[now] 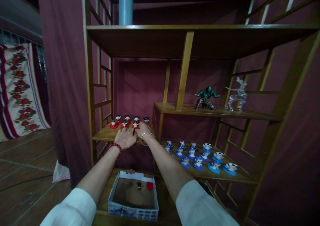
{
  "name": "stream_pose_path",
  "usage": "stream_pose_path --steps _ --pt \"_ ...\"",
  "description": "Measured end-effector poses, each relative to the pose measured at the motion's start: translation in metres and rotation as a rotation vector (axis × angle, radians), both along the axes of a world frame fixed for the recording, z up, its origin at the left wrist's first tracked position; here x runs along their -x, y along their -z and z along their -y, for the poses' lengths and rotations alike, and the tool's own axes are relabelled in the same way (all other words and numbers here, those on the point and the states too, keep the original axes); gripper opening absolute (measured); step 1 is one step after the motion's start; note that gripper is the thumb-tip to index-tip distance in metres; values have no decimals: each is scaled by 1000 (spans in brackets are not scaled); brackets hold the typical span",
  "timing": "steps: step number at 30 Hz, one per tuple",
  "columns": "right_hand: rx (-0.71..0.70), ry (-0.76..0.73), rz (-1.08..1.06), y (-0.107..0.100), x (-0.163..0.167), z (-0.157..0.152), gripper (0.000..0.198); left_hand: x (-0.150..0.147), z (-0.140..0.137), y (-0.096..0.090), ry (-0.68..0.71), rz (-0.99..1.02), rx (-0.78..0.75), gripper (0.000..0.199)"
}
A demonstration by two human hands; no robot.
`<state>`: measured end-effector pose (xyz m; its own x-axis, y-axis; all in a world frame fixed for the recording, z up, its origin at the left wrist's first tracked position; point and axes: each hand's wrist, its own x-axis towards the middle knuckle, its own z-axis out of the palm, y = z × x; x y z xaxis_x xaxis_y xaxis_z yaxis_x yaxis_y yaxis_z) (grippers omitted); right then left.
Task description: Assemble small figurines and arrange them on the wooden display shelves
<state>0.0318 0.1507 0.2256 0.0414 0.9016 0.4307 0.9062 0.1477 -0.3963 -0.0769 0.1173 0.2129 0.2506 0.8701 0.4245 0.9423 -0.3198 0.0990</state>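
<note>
On the left wooden shelf point(105, 133), several small figurines with dark hair and red round bases stand in two rows. My left hand point(125, 139), with a red bead bracelet at the wrist, lies palm down at the shelf's front edge, fingers stretched toward the front row. Beside it, my right hand point(145, 130), wearing a silver bangle, has its fingers closed at the rightmost visible front figurine point(135, 124). The fingertips are partly hidden. Below, a shallow open box point(111, 194) holds a small black-topped piece point(139, 186) and a red disc point(149, 186).
Several blue-based figurines point(192, 153) fill the lower right shelf. Above them stand a dark green crouching figure point(206, 97) and a clear animal figurine point(237, 96). A blue cylinder point(125, 6) is on the top shelf. A dark curtain point(61, 69) hangs at left.
</note>
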Motion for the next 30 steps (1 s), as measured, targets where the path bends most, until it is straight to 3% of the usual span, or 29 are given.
stream_pose_path --steps 9,20,30 --pt "0 -4 3 3 0 -2 27 -1 3 -3 -28 -40 25 53" --pt "-11 -6 -21 4 0 3 29 1 7 2 -24 -34 -77 51" --pt "-26 -9 -38 5 -1 1 29 1 4 2 -18 -41 -22 52"
